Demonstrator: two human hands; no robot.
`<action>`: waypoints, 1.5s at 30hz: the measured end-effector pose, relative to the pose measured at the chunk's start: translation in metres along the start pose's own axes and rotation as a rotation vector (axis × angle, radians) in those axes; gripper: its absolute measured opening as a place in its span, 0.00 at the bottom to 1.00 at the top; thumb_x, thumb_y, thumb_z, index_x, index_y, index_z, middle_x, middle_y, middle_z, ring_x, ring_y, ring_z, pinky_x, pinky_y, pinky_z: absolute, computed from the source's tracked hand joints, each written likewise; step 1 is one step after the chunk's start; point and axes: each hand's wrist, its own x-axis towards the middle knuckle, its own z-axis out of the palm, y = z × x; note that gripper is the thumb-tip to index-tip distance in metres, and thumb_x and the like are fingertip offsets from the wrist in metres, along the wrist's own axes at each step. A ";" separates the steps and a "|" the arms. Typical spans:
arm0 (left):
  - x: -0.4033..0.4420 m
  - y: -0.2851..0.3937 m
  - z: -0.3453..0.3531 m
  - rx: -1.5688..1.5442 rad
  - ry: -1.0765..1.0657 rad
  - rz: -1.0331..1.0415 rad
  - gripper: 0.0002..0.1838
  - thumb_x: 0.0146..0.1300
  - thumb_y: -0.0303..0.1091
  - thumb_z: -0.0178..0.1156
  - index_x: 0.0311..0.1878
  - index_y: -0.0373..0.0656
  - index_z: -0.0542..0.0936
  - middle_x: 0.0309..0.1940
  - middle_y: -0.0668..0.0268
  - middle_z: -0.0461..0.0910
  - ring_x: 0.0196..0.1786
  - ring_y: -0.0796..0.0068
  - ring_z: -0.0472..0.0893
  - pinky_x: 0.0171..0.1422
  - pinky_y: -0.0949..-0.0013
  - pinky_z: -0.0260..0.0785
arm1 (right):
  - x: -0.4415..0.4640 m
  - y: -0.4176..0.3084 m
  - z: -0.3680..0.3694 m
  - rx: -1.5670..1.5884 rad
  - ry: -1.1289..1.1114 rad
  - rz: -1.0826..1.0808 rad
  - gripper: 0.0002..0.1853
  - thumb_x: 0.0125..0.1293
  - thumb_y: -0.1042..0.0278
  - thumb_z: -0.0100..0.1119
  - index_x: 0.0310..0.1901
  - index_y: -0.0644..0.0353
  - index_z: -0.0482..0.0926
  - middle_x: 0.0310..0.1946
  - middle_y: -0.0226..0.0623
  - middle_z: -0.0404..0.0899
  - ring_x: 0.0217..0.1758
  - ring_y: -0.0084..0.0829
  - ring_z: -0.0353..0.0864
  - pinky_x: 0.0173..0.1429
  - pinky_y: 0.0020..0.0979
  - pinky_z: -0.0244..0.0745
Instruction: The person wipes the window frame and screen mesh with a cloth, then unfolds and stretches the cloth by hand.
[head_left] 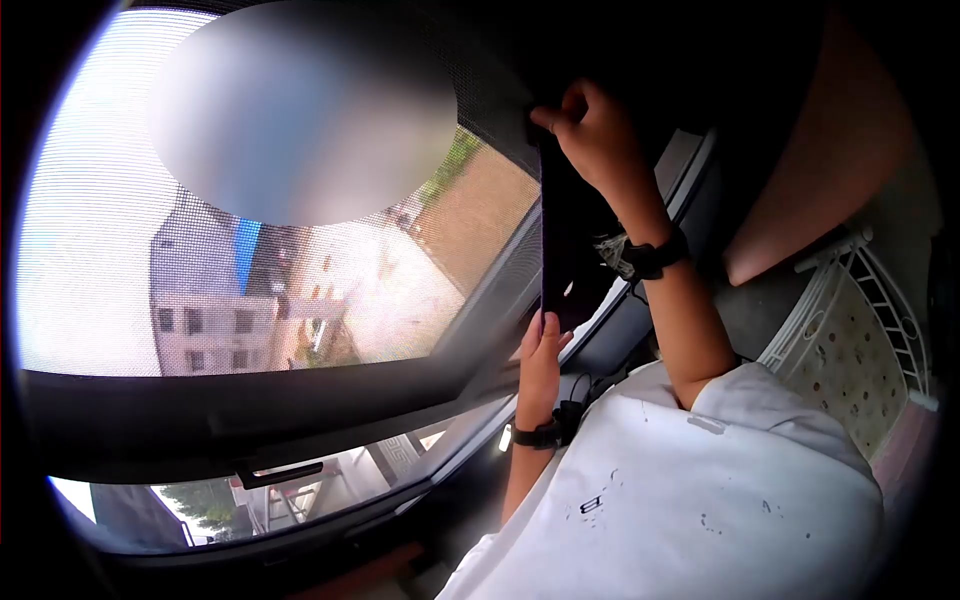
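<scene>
A dark, almost black cloth (575,230) with a straight purplish edge hangs in front of me, much of it lost in shadow. Near the top of that edge, my right hand (595,135) is closed, thumb and fingers pinching the cloth. Lower down, my left hand (540,362) grips the same edge, thumb pointing up along it. The edge runs taut between both hands. Black bands with small devices circle both wrists. Beside the cloth stands a window with a mesh screen (320,340).
A dark window frame bar (200,405) crosses below the screen, with a handle (282,474) under it. Buildings and bare ground show outside. At the right are a white metal bed frame (905,350) and a patterned mattress (840,370). A blurred oval covers part of the window.
</scene>
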 end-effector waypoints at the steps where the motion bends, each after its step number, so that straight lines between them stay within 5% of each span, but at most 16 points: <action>1: 0.003 -0.004 -0.003 0.079 -0.052 0.019 0.20 0.72 0.47 0.49 0.53 0.38 0.71 0.34 0.72 0.68 0.37 0.83 0.73 0.53 0.67 0.72 | 0.000 -0.001 -0.001 -0.013 -0.028 0.035 0.19 0.54 0.53 0.70 0.29 0.59 0.74 0.17 0.30 0.72 0.20 0.24 0.72 0.26 0.27 0.68; 6: 0.009 0.000 0.007 0.131 -0.163 0.023 0.21 0.73 0.48 0.46 0.56 0.40 0.72 0.44 0.71 0.78 0.48 0.78 0.79 0.51 0.73 0.65 | -0.002 -0.009 -0.006 -0.060 -0.086 0.123 0.18 0.54 0.52 0.69 0.29 0.59 0.75 0.18 0.35 0.74 0.20 0.28 0.74 0.27 0.29 0.69; 10: 0.017 -0.019 -0.002 0.174 -0.196 0.055 0.22 0.73 0.47 0.45 0.58 0.39 0.71 0.43 0.70 0.78 0.48 0.75 0.81 0.49 0.75 0.65 | -0.008 -0.007 -0.003 -0.065 -0.094 0.128 0.18 0.55 0.53 0.68 0.30 0.59 0.75 0.18 0.35 0.74 0.21 0.30 0.75 0.27 0.30 0.68; 12: 0.020 -0.022 0.000 0.232 -0.186 -0.007 0.27 0.71 0.56 0.45 0.57 0.40 0.70 0.44 0.60 0.82 0.49 0.70 0.81 0.56 0.65 0.65 | -0.009 -0.004 -0.005 -0.054 -0.136 0.166 0.18 0.56 0.53 0.68 0.30 0.59 0.75 0.18 0.35 0.74 0.22 0.30 0.75 0.28 0.30 0.68; 20: 0.035 -0.061 0.003 0.144 -0.213 -0.016 0.22 0.72 0.51 0.47 0.55 0.41 0.71 0.46 0.66 0.79 0.45 0.72 0.83 0.44 0.74 0.68 | -0.019 0.011 -0.002 -0.032 -0.117 0.243 0.17 0.57 0.54 0.66 0.32 0.60 0.76 0.23 0.40 0.79 0.27 0.39 0.79 0.33 0.34 0.72; 28: 0.026 -0.076 0.005 0.130 -0.210 -0.072 0.19 0.73 0.50 0.45 0.51 0.44 0.72 0.42 0.71 0.79 0.44 0.78 0.81 0.44 0.73 0.60 | -0.034 0.046 0.008 -0.045 -0.083 0.250 0.17 0.55 0.53 0.66 0.32 0.59 0.76 0.23 0.39 0.79 0.28 0.39 0.80 0.34 0.34 0.73; 35: 0.028 -0.095 -0.003 0.178 -0.239 -0.127 0.23 0.72 0.52 0.44 0.56 0.44 0.70 0.47 0.69 0.78 0.44 0.75 0.82 0.45 0.71 0.63 | -0.042 0.064 0.008 -0.059 -0.075 0.314 0.20 0.51 0.50 0.69 0.33 0.59 0.77 0.26 0.38 0.80 0.29 0.36 0.80 0.36 0.33 0.73; 40: 0.022 -0.105 -0.007 0.184 -0.256 -0.188 0.22 0.72 0.53 0.44 0.56 0.45 0.71 0.46 0.71 0.78 0.45 0.76 0.82 0.43 0.73 0.62 | -0.055 0.087 0.008 -0.085 -0.106 0.407 0.22 0.51 0.48 0.69 0.37 0.58 0.79 0.30 0.40 0.81 0.35 0.38 0.81 0.40 0.34 0.74; 45: 0.020 -0.119 -0.018 0.234 -0.253 -0.254 0.19 0.72 0.52 0.45 0.45 0.46 0.71 0.35 0.69 0.79 0.41 0.76 0.82 0.41 0.74 0.61 | -0.082 0.126 0.018 -0.132 -0.093 0.471 0.21 0.51 0.49 0.69 0.37 0.58 0.79 0.30 0.40 0.81 0.36 0.40 0.81 0.40 0.34 0.74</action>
